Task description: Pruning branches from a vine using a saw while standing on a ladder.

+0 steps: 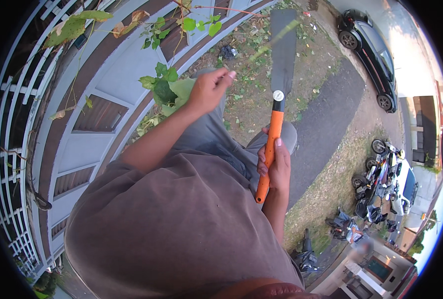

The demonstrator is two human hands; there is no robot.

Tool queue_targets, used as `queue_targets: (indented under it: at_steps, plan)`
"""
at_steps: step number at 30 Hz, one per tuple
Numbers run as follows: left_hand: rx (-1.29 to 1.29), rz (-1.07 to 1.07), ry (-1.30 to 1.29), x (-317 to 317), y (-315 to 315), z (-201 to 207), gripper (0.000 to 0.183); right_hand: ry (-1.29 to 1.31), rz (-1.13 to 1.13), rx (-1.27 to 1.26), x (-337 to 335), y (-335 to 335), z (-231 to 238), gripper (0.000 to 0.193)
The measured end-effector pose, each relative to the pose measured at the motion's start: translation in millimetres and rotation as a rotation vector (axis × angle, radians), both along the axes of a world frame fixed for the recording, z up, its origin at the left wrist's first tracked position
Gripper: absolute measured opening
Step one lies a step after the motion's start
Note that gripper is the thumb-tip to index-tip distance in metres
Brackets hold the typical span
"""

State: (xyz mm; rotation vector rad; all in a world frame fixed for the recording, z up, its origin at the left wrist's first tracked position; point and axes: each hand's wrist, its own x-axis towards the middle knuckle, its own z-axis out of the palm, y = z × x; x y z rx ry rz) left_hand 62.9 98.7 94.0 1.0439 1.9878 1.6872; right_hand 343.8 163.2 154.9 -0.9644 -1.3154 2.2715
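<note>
My right hand (276,162) is wrapped round the orange handle of a machete (283,55). Its broad dark blade points up and away from me. To the left, my left hand (212,90) is raised with its fingers curled and pinched together; what they hold, if anything, is too small to make out. Green vine leaves (164,84) hang beside and behind my left wrist. A blurred yellow-green stem (276,40) crosses the view of the machete's blade.
A pale wall with brown panels (99,113) and a white metal railing (12,124) run along my left. More vine leaves (77,25) hang at the upper left. Cut leaves litter the ground (246,107). A black car (371,55) and several motorcycles (378,184) stand to the right.
</note>
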Motion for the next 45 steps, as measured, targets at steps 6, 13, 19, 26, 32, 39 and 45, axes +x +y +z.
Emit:
queue_targets:
  at_steps: [6,13,19,26,32,39,45]
  plan:
    - [-0.187,-0.006,0.149,-14.5,25.3,-43.7,0.04,0.06,0.035,-0.146,4.0,-6.4,4.4,0.058]
    - [-0.174,-0.053,0.121,6.6,19.5,0.3,0.043,-0.05,-0.091,-0.127,1.3,-0.5,-7.2,0.058]
    - [-0.37,-0.034,0.254,-27.9,15.0,-67.2,0.04,0.088,-0.069,-0.137,10.4,-1.6,7.9,0.056]
    - [-0.144,-0.094,-0.373,-20.8,39.4,-11.7,0.045,-0.038,-0.003,-0.033,-0.4,-0.7,-12.8,0.054]
    - [-0.102,-0.097,-0.555,-20.3,53.5,26.4,0.051,0.021,0.1,-0.112,-3.2,-10.7,-13.8,0.056]
    - [0.063,-0.222,-0.688,-19.2,49.4,22.9,0.045,0.005,0.112,-0.09,-5.0,-12.2,-12.0,0.056]
    - [0.081,-0.254,-0.8,-27.1,49.5,21.6,0.034,0.027,0.12,-0.113,-2.2,-10.0,-11.3,0.056]
